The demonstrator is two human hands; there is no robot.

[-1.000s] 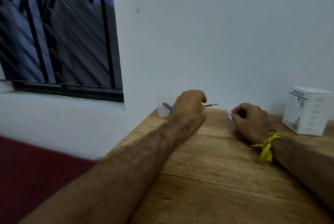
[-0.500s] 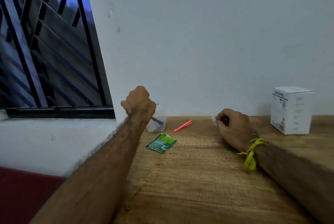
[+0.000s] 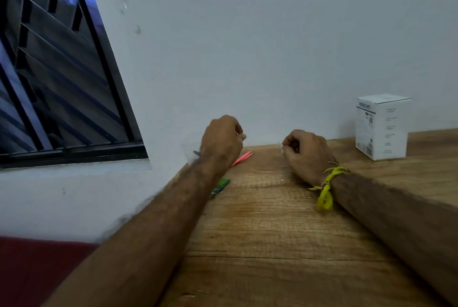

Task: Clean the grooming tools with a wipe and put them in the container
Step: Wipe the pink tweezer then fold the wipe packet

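Wooden table [image 3: 272, 244] fills lower right, butted against plain white wall [image 3: 247, 46]; barred window [image 3: 49, 83] at upper left, dark red surface [image 3: 29, 272] below it at bottom left. White carton [image 3: 381, 126] w/ printed text stands upright at table's back right, near the wall, well apart from both hands.

L hand [image 3: 220, 143] is raised over table's back-left corner, fingers curled in toward thumb; can't tell if it's holding anything, grip side faces away. Behind/under that wrist sits the clear container [image 3: 192, 152] at the corner, mostly hidden, w/ a dark tool [image 3: 197, 153] showing inside; details too blurred. Just R of the L hand a pink tweezers [image 3: 244, 157] lies flat on the wood, partly covered by the hand. Green sachet [image 3: 220, 186] lies nearer the table edge, half under L forearm.

R hand [image 3: 306, 153] rests on the table, fingers pinched together on a small pale wipe [image 3: 280, 147], only a sliver visible at the fingertips. Yellow thread band [image 3: 327, 183] tied at R wrist, ends trailing on the wood
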